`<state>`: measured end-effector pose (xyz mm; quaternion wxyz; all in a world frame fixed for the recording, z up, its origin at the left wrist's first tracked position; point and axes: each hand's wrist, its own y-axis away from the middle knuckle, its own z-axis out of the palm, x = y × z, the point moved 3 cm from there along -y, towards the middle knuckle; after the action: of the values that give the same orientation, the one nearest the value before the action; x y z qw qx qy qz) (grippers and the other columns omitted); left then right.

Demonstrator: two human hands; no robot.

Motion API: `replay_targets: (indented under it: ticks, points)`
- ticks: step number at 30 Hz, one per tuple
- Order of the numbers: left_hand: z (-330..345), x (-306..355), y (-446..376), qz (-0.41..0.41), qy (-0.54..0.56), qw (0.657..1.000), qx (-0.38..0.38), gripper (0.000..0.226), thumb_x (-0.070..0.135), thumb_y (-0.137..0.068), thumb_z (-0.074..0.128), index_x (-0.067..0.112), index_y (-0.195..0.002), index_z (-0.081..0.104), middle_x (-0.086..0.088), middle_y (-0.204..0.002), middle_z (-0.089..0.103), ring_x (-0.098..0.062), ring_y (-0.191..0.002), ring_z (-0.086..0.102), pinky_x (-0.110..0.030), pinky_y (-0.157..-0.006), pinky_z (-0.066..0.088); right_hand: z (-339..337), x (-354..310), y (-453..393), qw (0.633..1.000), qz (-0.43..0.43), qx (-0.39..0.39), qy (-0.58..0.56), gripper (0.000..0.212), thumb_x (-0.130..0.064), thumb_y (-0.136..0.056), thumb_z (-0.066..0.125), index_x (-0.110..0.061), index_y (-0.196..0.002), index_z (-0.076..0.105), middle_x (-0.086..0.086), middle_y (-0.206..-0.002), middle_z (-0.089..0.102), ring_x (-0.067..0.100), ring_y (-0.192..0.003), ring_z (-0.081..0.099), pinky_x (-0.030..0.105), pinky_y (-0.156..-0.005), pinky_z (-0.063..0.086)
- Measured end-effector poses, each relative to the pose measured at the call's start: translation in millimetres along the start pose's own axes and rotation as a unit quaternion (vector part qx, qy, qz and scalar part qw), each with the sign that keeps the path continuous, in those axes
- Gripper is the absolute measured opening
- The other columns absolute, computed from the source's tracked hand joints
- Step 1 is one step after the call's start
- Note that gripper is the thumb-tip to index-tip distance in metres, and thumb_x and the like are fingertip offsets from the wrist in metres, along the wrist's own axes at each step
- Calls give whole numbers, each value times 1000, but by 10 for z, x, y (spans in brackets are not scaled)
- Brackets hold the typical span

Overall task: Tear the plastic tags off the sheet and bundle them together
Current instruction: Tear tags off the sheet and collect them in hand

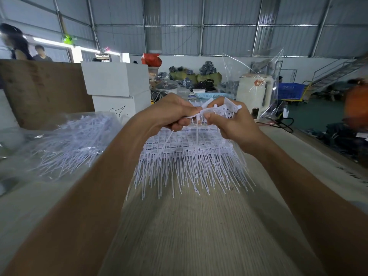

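Both hands are raised above the wooden table (199,226). My left hand (169,114) pinches a single white plastic tag (201,110) by its head, its thin tail hanging below the fist. My right hand (231,122) grips a bundle of white tags (225,109), their heads sticking up above the fingers. Underneath the hands lies the stack of white tag sheets (191,156), with thin tails fanning toward me.
A clear plastic bag of loose white tags (65,144) lies on the left of the table. White boxes (117,82) and a brown board (39,90) stand behind it. A white appliance (254,92) and a clear plastic bag (258,76) sit at the back right. People stand far left.
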<state>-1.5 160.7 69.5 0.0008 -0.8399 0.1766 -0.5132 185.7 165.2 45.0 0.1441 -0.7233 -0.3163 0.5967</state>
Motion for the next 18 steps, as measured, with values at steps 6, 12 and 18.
replay_targets:
  ticks: [6,12,18]
  points:
    - [25,-31,122,10,-65,997,-44,33,31,-99,62,0,-95,74,-3,-59,58,-14,-52,53,-27,-57,45,-465,114,-91,975,95,161,-120,8,-18,-97,66,-15,-100,60,8,-79,60,8,-47,37,21,-39,31]
    - [47,-8,83,54,1,997,-50,18,9,-97,64,9,-113,73,-6,-86,74,-21,-75,71,-30,-68,59,-171,197,-24,992,106,18,-70,12,-21,-97,67,-13,-96,59,-1,-68,63,7,-49,47,20,-44,38]
    - [-5,35,83,92,37,995,0,18,7,-90,72,6,-108,71,-12,-87,77,-23,-73,73,-29,-65,58,2,207,-7,988,116,-14,-97,11,-24,-101,63,-17,-106,69,7,-85,75,19,-74,72,35,-68,62]
